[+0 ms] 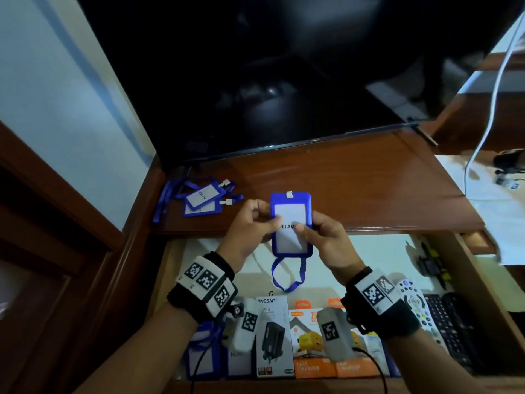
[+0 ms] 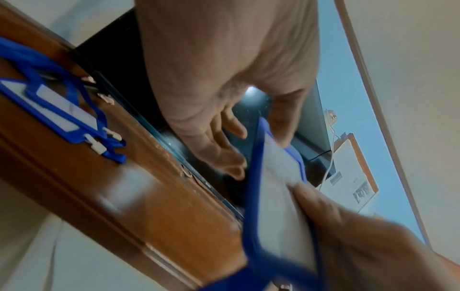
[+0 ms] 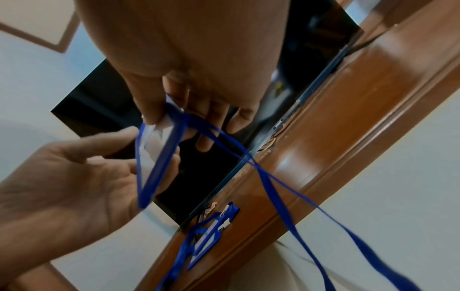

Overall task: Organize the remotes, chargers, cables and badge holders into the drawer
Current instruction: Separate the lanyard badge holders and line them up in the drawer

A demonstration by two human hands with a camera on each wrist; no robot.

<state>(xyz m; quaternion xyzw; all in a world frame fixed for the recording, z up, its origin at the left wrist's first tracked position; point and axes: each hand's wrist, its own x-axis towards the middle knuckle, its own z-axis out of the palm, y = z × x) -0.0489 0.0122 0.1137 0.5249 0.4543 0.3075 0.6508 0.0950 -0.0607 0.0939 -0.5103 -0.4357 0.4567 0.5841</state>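
I have the blue badge holder (image 1: 291, 223) up in both hands, upright, over the gap between the bench (image 1: 355, 180) edge and the open drawer (image 1: 480, 280). My left hand (image 1: 250, 223) pinches its left edge, thumb on the white card face and fingers curled behind; my right hand (image 1: 324, 240) pinches the right edge the same way. The lanyard (image 1: 285, 275) hangs in a loop below, dangling over the drawer's pale floor.

I judge the holder light and fairly stiff: a thin plastic frame with a card inside, so a two-edge pinch is plenty and no squeeze is needed. The glossy face looks slick, so I would keep my thumbs near the frame, not the middle. The lanyard is the awkward part: soft, limp, likely to snag on the drawer's front or on the charger boxes (image 1: 287, 336). I would gather it against the back of the holder before lowering.

Two more badge holders (image 1: 201, 199) lie in a tangle of straps at the bench's left end. Remotes (image 1: 417, 302) sit at the drawer's right.
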